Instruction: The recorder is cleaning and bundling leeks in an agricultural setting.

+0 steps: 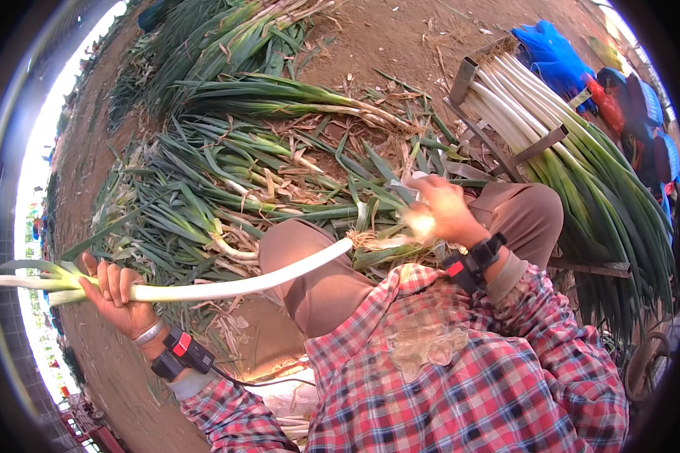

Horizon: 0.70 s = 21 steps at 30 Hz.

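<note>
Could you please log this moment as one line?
left hand: grips leek stalk | right hand: at root end | trimmed leeks: racked right

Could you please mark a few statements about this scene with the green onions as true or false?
1. The left hand grips a long green onion near its leafy end. True.
2. The right hand rests empty on the knee. False: its fingers work at the onion's root end.
3. A rack on the right holds a bundle of cleaned onions. True.
4. The ground ahead is bare soil. False: a pile of green onions lies there.
5. Both wrists are bare. False: each wears a black band.
</note>
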Tool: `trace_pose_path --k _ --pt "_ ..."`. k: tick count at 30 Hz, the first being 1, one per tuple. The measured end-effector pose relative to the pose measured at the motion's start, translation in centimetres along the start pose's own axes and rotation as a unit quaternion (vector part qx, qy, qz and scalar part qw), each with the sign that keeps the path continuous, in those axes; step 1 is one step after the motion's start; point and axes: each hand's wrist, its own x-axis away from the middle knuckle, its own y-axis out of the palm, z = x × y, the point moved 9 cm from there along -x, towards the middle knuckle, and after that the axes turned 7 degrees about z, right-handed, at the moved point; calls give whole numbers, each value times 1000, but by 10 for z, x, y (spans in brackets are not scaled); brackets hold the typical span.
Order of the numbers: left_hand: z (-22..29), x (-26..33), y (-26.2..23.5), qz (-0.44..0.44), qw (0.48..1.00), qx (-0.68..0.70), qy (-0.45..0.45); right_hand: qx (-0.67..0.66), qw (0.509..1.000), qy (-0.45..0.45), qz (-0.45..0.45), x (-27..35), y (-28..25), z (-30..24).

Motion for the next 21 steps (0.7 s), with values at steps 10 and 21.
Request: trace_pose_path --k 10,21 --pt "-29 10 58 -83 993 67 54 -327 921 -210 -32 -28 -14 -186" --pt "-52 21 87 -166 982 80 29 -322 928 -188 -5 -26 -19 -185"
